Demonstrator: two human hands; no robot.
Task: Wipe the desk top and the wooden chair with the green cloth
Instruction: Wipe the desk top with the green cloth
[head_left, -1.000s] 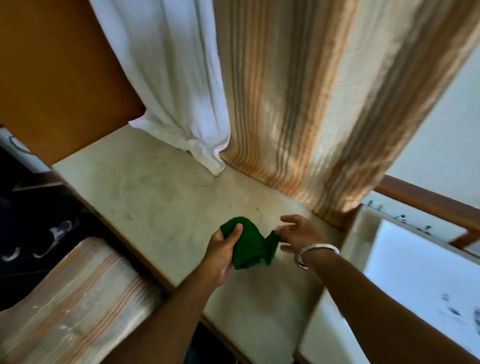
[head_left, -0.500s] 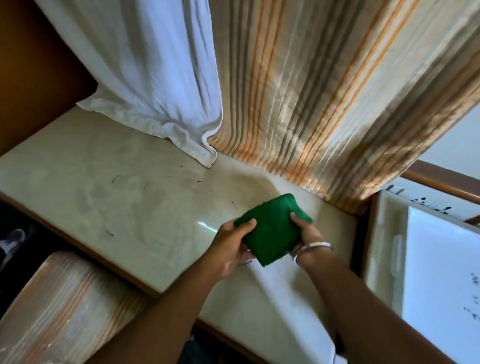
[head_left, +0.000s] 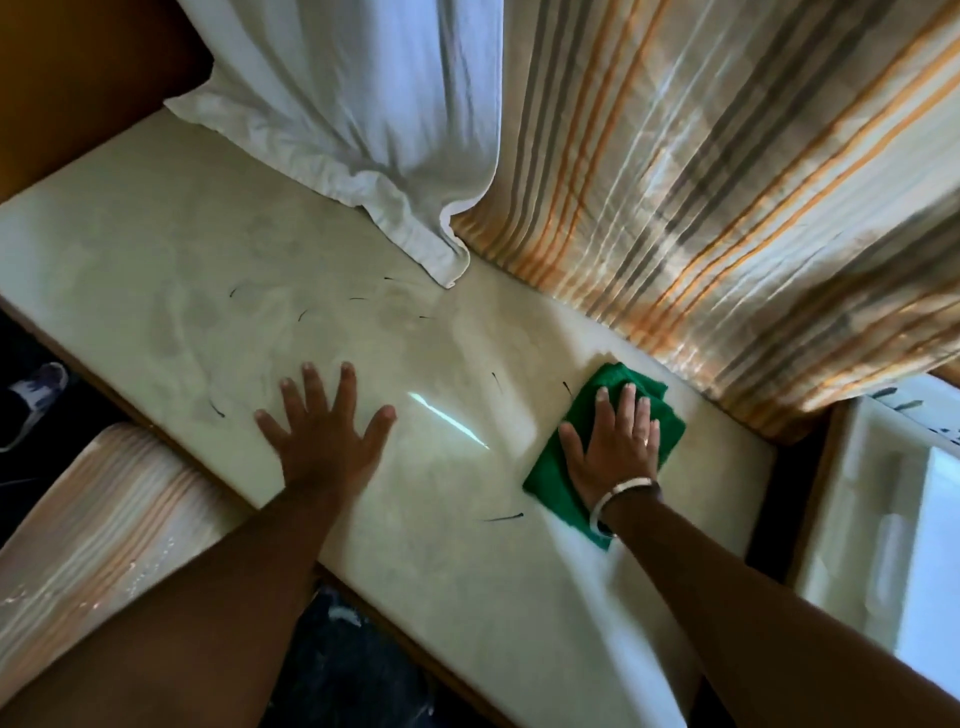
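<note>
The pale desk top (head_left: 171, 270) runs from upper left to lower right and carries several short dark hairs. A folded green cloth (head_left: 667, 415) lies flat on it near the striped curtain. My right hand (head_left: 615, 447), with a metal bangle at the wrist, presses palm-down on the cloth with fingers spread. My left hand (head_left: 324, 431) rests flat on the bare desk to the left, fingers apart, holding nothing. No wooden chair can be made out for certain.
A white curtain (head_left: 353, 104) and a striped curtain (head_left: 701, 171) hang onto the desk's far edge. A striped covered seat or cushion (head_left: 88, 525) sits below the desk at lower left. A white box-like appliance (head_left: 893, 525) stands at the right.
Both hands held the green cloth above the desk; now the cloth lies flat under my right palm and my left hand has let go and rests flat on the desk.
</note>
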